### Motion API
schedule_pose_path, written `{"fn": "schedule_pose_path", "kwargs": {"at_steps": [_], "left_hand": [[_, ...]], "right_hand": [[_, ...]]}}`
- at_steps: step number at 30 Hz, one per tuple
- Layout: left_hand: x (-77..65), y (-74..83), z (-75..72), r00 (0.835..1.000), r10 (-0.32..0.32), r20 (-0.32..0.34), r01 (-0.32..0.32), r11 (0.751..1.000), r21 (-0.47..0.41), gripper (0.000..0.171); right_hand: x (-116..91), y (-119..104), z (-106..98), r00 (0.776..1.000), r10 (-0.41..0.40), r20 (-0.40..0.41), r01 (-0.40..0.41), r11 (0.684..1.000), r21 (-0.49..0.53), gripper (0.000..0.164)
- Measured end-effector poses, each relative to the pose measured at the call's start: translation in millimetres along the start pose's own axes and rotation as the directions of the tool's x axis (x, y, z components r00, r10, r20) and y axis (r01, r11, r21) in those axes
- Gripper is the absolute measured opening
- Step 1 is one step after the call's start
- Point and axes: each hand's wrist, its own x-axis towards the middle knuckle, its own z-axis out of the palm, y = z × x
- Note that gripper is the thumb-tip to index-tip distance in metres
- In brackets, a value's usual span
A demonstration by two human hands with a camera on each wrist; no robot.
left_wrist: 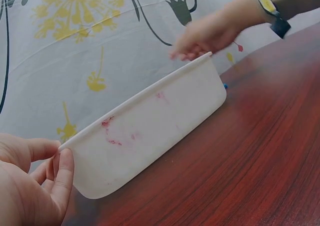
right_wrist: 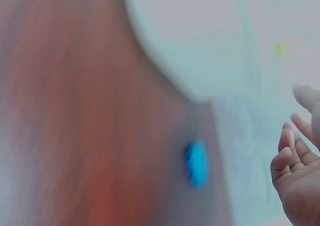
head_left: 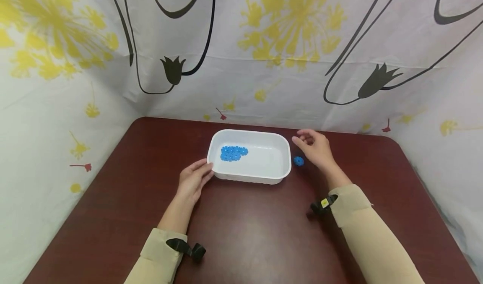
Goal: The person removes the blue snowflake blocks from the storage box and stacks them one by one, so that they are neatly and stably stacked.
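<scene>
While the left hand pinches the rim at the left end of the white plastic tray, thumb and fingers closed on its edge, the right hand hovers just past the tray's opposite end, right of centre in the frame. Its fingers are loosely bent, with the thumb apart from them, and hold nothing. Below that hand, one notched blue disc lies on the dark red tabletop, just beside the tray. More blue discs lie grouped in the tray's left half, at the centre of the frame. In the left wrist view, reddish marks show on the tray's outer wall. A flower-printed cloth fills the top of the frame.
</scene>
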Motion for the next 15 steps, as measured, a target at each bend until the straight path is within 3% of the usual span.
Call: {"fn": "schedule_pose_path", "kwargs": {"at_steps": [3, 6, 10, 15], "left_hand": [[0.1, -1.4, -1.4, 1.0, 0.002, 0.0, -0.002, 1.0, 0.001, 0.045], [-0.2, -2.2, -2.4, 1.0, -0.004, 0.002, 0.004, 1.0, 0.0, 0.045], [0.8, -2.6, -3.3, 1.0, -0.007, 0.012, 0.007, 1.0, 0.002, 0.046], [1.2, -0.4, -1.3, 1.0, -0.006, 0.019, 0.006, 1.0, -0.004, 0.046]], "right_hand": [[5.1, -25.6, 8.8, 0.999, 0.012, 0.032, -0.015, 0.995, 0.097, 0.039], [8.8, -48.1, 20.9, 0.992, 0.004, 0.123, -0.023, 0.988, 0.154, 0.037], [13.8, -65.8, 39.0, 0.974, -0.041, 0.224, 0.008, 0.989, 0.148, 0.034], [21.5, -72.6, 60.2, 0.959, -0.066, 0.276, 0.038, 0.994, 0.104, 0.031]]}}
